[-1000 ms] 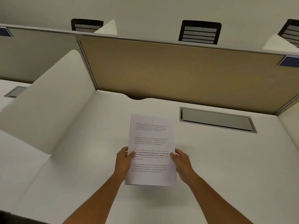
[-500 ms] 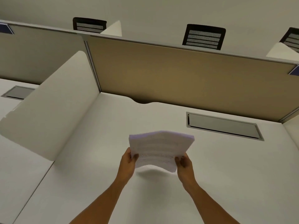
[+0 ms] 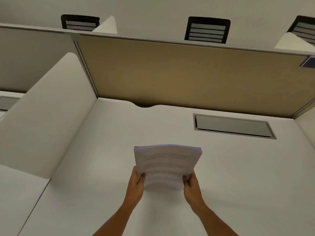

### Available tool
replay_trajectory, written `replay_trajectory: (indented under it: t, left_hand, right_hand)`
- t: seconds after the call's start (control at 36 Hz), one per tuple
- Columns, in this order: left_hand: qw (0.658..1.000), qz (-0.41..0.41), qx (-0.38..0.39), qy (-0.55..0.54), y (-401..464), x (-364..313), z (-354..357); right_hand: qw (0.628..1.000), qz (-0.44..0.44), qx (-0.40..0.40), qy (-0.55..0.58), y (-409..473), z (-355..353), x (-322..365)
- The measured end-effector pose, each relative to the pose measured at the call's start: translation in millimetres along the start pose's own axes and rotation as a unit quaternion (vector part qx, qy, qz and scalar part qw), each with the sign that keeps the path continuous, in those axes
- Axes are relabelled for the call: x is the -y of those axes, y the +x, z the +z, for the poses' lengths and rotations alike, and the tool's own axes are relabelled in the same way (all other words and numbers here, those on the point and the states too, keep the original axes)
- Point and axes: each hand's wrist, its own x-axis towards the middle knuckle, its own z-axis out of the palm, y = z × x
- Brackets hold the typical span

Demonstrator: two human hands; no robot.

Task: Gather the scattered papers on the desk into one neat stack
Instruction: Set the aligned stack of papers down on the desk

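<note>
A stack of white printed papers (image 3: 167,165) is held above the white desk (image 3: 238,176), tilted back and bowed upward across its width, its far edge fanned a little. My left hand (image 3: 136,182) grips the stack's lower left edge with the thumb on top. Opposite it, my right hand (image 3: 191,183) grips the lower right edge the same way. No other loose sheet shows on the desk.
A grey recessed cable flap (image 3: 233,126) sits in the desk at the back right. A tan partition (image 3: 187,74) closes off the rear, with a white side divider (image 3: 46,113) on the left. Black chair backs (image 3: 207,29) show beyond the partition.
The stack lay nearly flat, facing me, a second ago; both hands have since lifted and tilted it back so that it bows. The camera view has pitched upward.
</note>
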Motion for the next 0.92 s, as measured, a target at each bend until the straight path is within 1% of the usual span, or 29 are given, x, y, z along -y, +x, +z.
replay_trajectory:
  t: [0.14, 0.36, 0.64, 0.75, 0.92]
  left_hand:
    - [1.0, -0.009, 0.0, -0.01, 0.8, 7.8, 4.4]
    - [1.0, -0.027, 0.008, 0.005, 0.5, 20.8, 7.0]
    - [0.999, -0.038, -0.02, 0.029, 10.2, 29.4, 7.0]
    - [0.997, -0.056, -0.021, 0.045, 19.3, 31.4, 3.5]
    - [0.987, -0.124, -0.018, 0.1, 27.9, 42.7, 6.3]
  right_hand:
    - [1.0, 0.022, 0.0, -0.014, -0.4, 2.7, -8.0]
    - [0.998, 0.044, -0.005, -0.033, -0.5, 8.3, -23.1]
    - [0.996, 0.043, -0.056, -0.047, 14.4, 11.1, -31.3]
    - [0.994, 0.029, -0.062, -0.083, 21.5, 8.9, -32.1]
    - [0.988, 0.077, -0.07, -0.114, 26.9, 14.3, -34.5]
